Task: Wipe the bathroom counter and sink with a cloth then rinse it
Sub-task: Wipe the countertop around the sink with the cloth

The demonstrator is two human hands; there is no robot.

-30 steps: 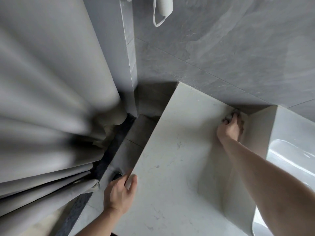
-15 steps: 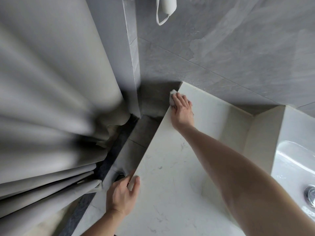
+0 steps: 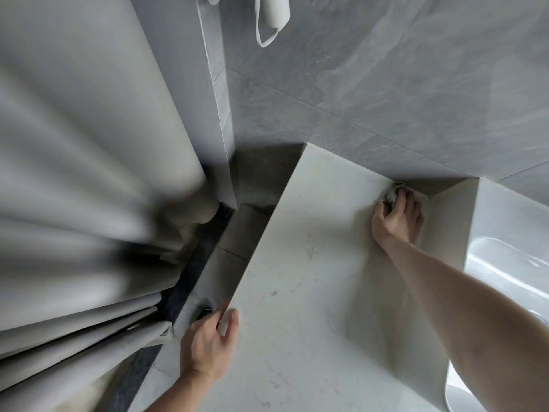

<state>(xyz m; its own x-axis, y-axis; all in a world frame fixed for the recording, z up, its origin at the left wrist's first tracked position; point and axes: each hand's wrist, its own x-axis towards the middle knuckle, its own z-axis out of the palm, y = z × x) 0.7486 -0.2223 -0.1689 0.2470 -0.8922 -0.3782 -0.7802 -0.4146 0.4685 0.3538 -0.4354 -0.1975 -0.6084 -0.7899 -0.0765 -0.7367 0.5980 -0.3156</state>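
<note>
A crumpled cloth sits in the counter's back corner against the grey wall, gripped by the right hand. The left hand grasps the counter's left edge. The sink lies right.

Cloth: small grey rag, bunched up — pressed into the back corner of the counter, where the top meets the grey wall tile and the raised side by the sink; mostly covered by the fingers over it.
Counter: pale marble-look slab with faint grey veins, flat, its left edge free, its back edge against the wall.
Sink: glossy white basin set lower at the right end of the counter — only partly in view, its rim curving down at the lower right.
</note>
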